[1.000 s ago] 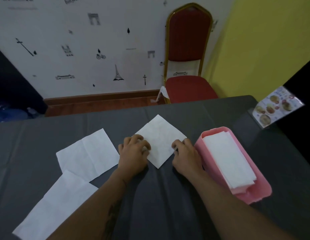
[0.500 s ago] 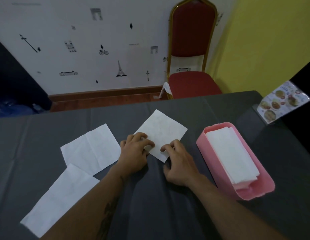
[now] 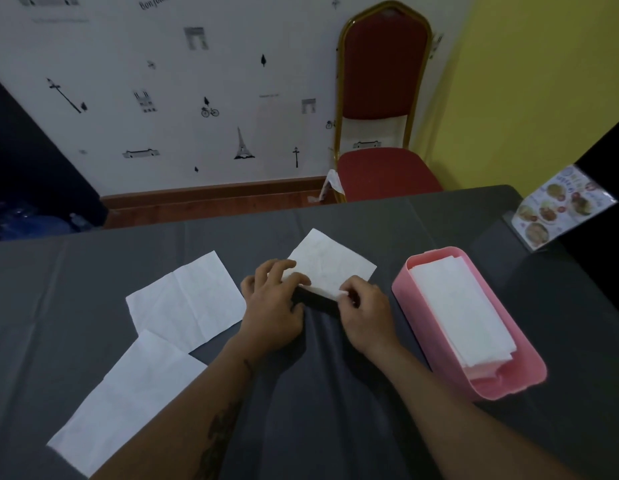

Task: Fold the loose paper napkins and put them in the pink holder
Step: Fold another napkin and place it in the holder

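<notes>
A white paper napkin point(image 3: 330, 265) lies on the dark tablecloth point(image 3: 318, 393) in the middle. Its near edge is lifted off the cloth. My left hand point(image 3: 273, 306) pinches that edge at its left end and my right hand point(image 3: 365, 311) pinches it at the right end. The pink holder point(image 3: 505, 386) stands to the right, with a stack of folded napkins point(image 3: 460, 310) inside. Two more loose napkins lie flat on the left, one point(image 3: 187, 299) beside my left hand and one point(image 3: 128, 400) nearer to me, partly under my left forearm.
A red chair with a gold frame point(image 3: 380, 109) stands beyond the table's far edge. A laminated menu card point(image 3: 560, 206) leans at the far right corner. Behind the table is a white wall with black drawings and a yellow wall.
My hands moved from the napkin's side corners to its near corner. That near part has been lifted off the cloth and is turning over toward the far side.
</notes>
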A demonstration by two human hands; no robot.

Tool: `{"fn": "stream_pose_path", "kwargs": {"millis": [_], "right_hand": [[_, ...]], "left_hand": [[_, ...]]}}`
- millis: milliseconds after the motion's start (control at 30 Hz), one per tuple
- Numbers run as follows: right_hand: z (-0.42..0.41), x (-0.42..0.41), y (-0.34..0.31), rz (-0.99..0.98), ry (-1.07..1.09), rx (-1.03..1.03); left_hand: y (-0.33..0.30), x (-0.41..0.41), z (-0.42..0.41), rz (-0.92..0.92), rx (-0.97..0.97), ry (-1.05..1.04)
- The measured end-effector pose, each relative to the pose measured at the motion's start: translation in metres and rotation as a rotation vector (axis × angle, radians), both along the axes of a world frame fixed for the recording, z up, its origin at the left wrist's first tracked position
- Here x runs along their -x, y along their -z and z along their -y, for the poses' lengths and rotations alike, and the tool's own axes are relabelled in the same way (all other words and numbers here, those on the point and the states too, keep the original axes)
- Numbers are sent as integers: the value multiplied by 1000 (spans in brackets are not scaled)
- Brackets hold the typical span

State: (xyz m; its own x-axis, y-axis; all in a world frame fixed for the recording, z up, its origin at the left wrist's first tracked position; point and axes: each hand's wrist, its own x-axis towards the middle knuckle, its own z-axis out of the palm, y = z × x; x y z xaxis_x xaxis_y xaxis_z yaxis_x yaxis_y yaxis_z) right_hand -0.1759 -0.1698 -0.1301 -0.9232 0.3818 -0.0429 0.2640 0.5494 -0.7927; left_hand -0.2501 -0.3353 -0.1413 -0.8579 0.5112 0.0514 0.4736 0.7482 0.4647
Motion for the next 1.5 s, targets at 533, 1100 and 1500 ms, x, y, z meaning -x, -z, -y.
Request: {"fn": "stream_pose_path", "kwargs": {"millis": [533,1100,1500], "right_hand": [[-9,-31,-23,256,148,397],[3,-74,-20,374,-2,-251],[7,-96,-4,278,-196,-399]], "left_hand": [[-55,-13,18,392,-382,-258],[0,-83,27,57,155,167],[6,-86,21,-53,216,167]]}}
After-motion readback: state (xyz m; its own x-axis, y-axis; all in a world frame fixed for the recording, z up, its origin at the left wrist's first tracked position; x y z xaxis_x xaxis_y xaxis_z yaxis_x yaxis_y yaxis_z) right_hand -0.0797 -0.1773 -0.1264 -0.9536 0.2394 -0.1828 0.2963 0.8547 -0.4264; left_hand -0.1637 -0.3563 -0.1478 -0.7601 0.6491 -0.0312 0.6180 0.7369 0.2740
